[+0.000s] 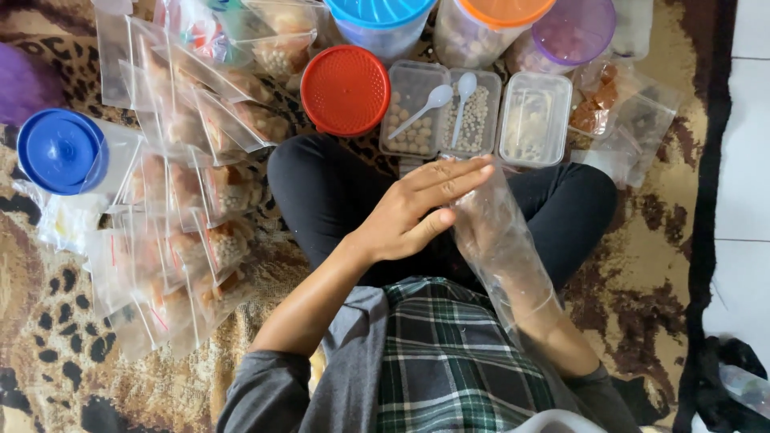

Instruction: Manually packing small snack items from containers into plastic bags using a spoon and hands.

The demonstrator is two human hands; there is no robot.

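Head view: right hand (481, 232) spread inside clear bag (501, 248), just right of left hand (421, 210). Left hand flat, fingers together, pressing bag's outside. Spoons (437, 98) in tubs (441, 112) just beyond fingertips. Best: keep bag mouth wide, smooth creases gently.

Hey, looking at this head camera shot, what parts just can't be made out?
- Right hand: inside the clear plastic bag, which blurs its fingers; grip unclear.
- Left hand: its palm side faces away; what it presses on the bag is hidden.
- Orange-lidded jar, blue-lidded jar: cut off by the top edge.
- Filled packets: overlapping, contents too small to identify.
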